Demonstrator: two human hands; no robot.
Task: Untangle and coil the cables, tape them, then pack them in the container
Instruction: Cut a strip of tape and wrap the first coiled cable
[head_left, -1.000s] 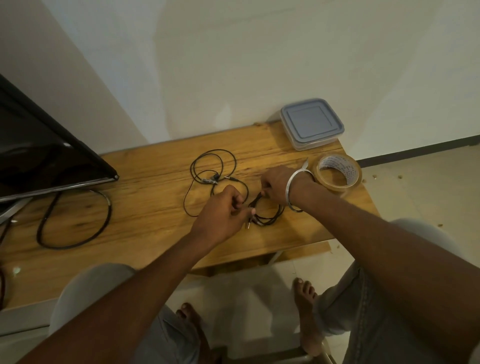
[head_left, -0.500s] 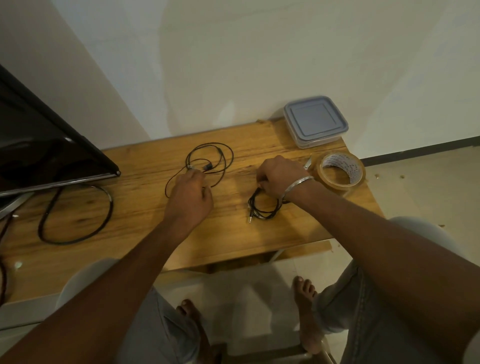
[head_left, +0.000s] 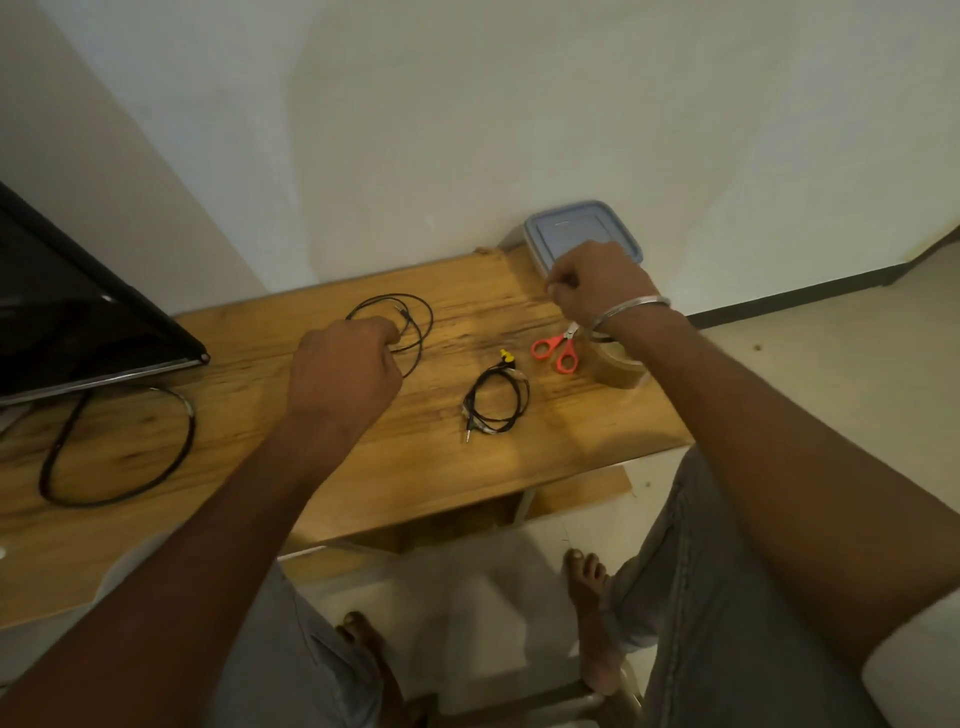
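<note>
Fingers (head_left: 383, 332) of the left hand (head_left: 343, 371) are gripping the loose black cable (head_left: 389, 296); the right hand (head_left: 597, 283) is curling, contents unclear. Pulling one-handed is risking fresh knots.

Loose cable (head_left: 389, 296) and coiled cable (head_left: 467, 405) both black, table (head_left: 260, 415) streaky honey wood grain, scissor handles (head_left: 557, 341) orange-red, tape (head_left: 618, 371) tan, container lid (head_left: 571, 228) grey-blue.

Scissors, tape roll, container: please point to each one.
scissors (head_left: 560, 343), head view, where the red handles meet.
tape roll (head_left: 615, 371), head view, brown outer side.
container (head_left: 576, 228), head view, blue lid.
</note>
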